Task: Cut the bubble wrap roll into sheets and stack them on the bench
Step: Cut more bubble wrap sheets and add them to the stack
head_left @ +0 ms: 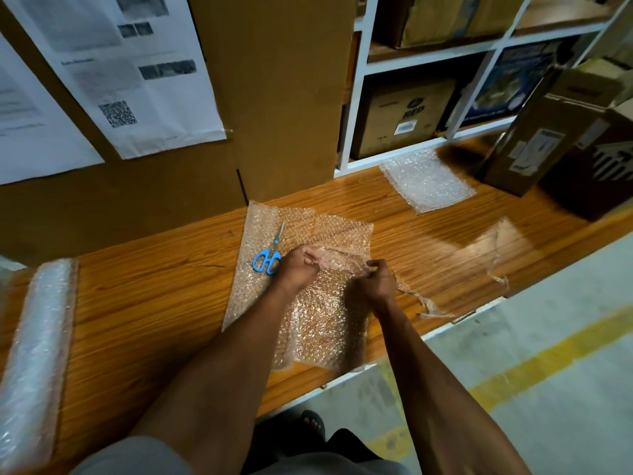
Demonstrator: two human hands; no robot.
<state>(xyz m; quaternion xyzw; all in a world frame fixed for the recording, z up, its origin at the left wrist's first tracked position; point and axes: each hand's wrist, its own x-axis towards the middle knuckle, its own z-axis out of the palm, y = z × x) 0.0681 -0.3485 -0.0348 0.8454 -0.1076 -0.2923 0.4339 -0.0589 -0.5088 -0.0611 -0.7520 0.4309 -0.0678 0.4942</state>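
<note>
A person stands at a long wooden bench [164,303], seen from above through a head-worn camera, with both bare forearms reaching forward over the wood.

The left hand [299,267] and the right hand [375,284] are near each other at the middle of the bench. Each has its fingers curled, pinching the upper edge of a bubble wrap sheet [325,317]. The stretch of wrap between the 2 hands is bunched and lifted slightly. The rest of this sheet lies flat and runs back toward the person, its near end reaching the bench's front edge.

Under and behind it lies a second, spread piece of bubble wrap [260,221], extending toward the back of the bench. A pair of scissors with blue handles [269,255] rests on this piece, just left of the left hand, blades closed and pointing away from the person.

The bubble wrap roll [37,344] lies on the far left end of the bench, well apart from the hands.

To the right, near the back of the bench, a stack of cut sheets [426,181] lies flat below a white shelf unit [356,97] filled with cardboard boxes. A thin scrap of clear film [421,299] trails off to the right of the right hand, along the front edge of the bench. A brown carton [534,132] leans at the far right. Printed papers [113,70] hang on a cardboard panel behind the bench.
</note>
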